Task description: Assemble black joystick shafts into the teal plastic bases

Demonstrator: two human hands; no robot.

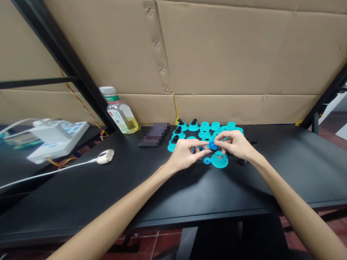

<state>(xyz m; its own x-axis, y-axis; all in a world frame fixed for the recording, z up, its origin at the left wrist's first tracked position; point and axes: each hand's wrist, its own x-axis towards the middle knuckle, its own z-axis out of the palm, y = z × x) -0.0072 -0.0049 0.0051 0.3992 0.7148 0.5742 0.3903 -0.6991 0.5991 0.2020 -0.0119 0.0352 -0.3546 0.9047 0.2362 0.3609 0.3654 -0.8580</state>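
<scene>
Between the fingertips of both hands is a small blue disc [213, 145]. My left hand [187, 151] pinches its left side, and my right hand [233, 143] grips it from the right. Just below my right fingers stands a turquoise cone-shaped base [219, 161] with small metal bits in its top opening. A second blue disc [207, 161] with a centre hole lies on the table beside that base. Behind the hands are several more turquoise bases [204, 133], partly hidden. Some at the left carry black knobs [175, 139]. Small black parts [254, 142] lie to the right.
On the black table [162, 191], a drink bottle [119, 110] and a blurred dark flat object [154, 134] stand left of the bases. Further left are a beige plug-like device [105, 156] on a white cable and a power strip [59, 141]. A cardboard wall [217, 54] rises behind.
</scene>
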